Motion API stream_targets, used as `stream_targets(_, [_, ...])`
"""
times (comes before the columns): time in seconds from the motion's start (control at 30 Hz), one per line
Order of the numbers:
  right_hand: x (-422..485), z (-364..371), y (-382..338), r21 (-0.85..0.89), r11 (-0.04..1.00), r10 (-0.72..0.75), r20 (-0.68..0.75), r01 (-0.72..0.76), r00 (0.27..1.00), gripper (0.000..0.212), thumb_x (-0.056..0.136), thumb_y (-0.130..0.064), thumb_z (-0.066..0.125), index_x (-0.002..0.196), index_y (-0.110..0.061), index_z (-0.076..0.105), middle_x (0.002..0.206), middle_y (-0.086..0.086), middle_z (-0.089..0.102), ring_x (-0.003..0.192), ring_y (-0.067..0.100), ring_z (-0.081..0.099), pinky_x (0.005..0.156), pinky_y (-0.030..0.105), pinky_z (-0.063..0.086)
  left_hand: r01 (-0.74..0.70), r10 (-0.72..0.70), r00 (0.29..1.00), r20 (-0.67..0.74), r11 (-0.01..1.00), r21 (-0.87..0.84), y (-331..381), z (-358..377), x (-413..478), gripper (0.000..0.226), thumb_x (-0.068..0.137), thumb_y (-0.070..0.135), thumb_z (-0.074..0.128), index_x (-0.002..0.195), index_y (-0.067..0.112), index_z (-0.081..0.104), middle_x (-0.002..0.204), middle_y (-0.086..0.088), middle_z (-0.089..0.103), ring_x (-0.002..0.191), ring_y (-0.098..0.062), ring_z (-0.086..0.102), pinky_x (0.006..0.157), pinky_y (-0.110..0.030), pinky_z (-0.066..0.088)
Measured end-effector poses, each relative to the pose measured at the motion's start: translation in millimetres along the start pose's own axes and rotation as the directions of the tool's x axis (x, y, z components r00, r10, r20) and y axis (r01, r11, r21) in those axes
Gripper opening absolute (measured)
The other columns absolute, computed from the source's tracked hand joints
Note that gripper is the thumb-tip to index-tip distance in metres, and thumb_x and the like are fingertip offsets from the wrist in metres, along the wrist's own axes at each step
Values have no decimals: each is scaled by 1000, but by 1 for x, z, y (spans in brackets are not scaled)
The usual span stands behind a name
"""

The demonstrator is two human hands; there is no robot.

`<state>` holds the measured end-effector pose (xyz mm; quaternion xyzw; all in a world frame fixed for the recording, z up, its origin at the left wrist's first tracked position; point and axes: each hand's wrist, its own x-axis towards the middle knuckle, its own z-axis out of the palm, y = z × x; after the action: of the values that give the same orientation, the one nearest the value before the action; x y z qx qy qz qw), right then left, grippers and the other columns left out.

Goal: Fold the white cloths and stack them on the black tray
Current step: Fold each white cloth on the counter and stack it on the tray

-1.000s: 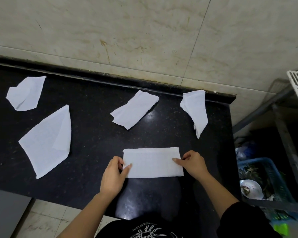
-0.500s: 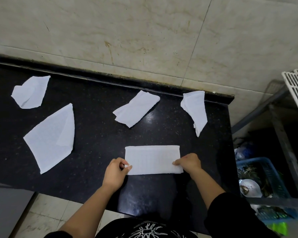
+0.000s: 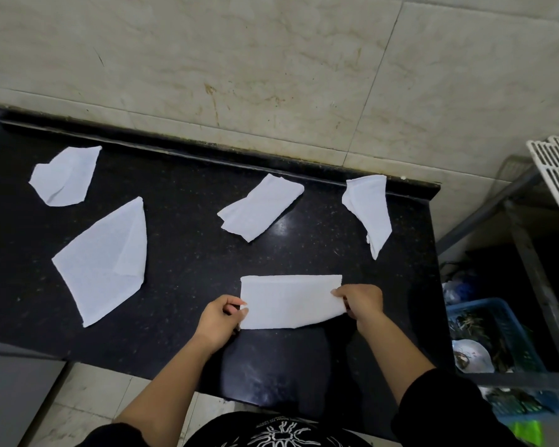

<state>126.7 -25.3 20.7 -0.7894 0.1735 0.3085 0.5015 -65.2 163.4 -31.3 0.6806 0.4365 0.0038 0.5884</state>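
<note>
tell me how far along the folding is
Done: no stack or tray in view. In hand: left hand and right hand pinch the ends of one folded cloth. Left: the back-left cloth, triangular cloth, middle cloth and right cloth lie loose on the counter.

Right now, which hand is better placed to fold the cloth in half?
The right hand: it pinches the cloth by its right end, lifted off the counter; the left hand just holds the other end.

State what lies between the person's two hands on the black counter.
In the head view, a folded white cloth spans the gap: the left hand pinches its left end, the right hand its right end.
</note>
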Motion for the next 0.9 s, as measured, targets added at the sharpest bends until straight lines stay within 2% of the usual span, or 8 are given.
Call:
stream_targets(0.17, [-24,29,-13,-89,984,-129,255,156,958,13,75,3,72,73,-6,63,78,12,67,69,21,61,60,31,51,24,-19,999,49,995,-94,-1,-3,0,14,88,4,64,100,12,66,60,3,50,58,-13,55,56,-23,48])
stream_targets(0.33, [-37,76,-16,-207,948,-163,328,240,930,17,76,1,74,68,-8,61,69,8,63,58,17,60,50,25,51,23,-15,998,61,989,-147,-1,-4,1,13,90,2,60,98,10,67,65,0,51,58,-14,57,56,-21,50])
stream_targets(0.43, [-39,105,-12,-323,902,-173,338,286,925,20,75,-1,74,63,-12,61,67,7,65,62,21,65,68,36,60,48,-39,998,54,983,-175,-3,-5,3,14,95,7,53,96,10,67,73,-4,60,56,-13,56,54,-20,50])
stream_targets(0.5, [-41,119,-7,-371,875,-180,344,310,922,23,76,-3,73,61,-15,60,74,6,66,78,25,69,80,41,59,61,-52,997,52,980,-188,-3,-6,3,21,99,11,47,95,12,67,78,-5,63,56,-12,56,54,-20,50])
stream_targets(0.63, [-45,133,1,-473,809,-197,341,349,919,27,79,-6,67,59,-19,54,85,7,67,91,25,67,81,34,55,65,-52,996,70,976,-209,-1,-7,3,29,102,20,42,98,9,68,80,-6,61,57,-12,55,55,-20,50])
stream_targets(0.73, [-46,137,6,-487,798,-190,356,355,915,26,80,-6,65,60,-20,56,82,4,67,87,21,65,78,29,52,70,-55,995,78,976,-205,0,-7,3,31,103,23,41,100,6,67,81,-7,60,58,-13,55,56,-21,51])
stream_targets(0.83, [-44,135,10,-404,856,-142,418,323,897,23,82,-5,61,63,-18,64,70,2,67,76,19,67,78,35,57,81,-63,994,85,972,-220,0,-8,4,31,103,23,41,101,4,65,79,-6,59,56,-13,55,55,-21,51])
stream_targets(0.9, [-40,128,7,-332,897,-132,431,293,893,22,85,-4,59,68,-16,67,74,2,69,70,16,66,64,28,56,79,-60,994,86,968,-239,1,-8,4,28,101,24,47,99,2,64,75,-6,59,54,-12,54,53,-21,50])
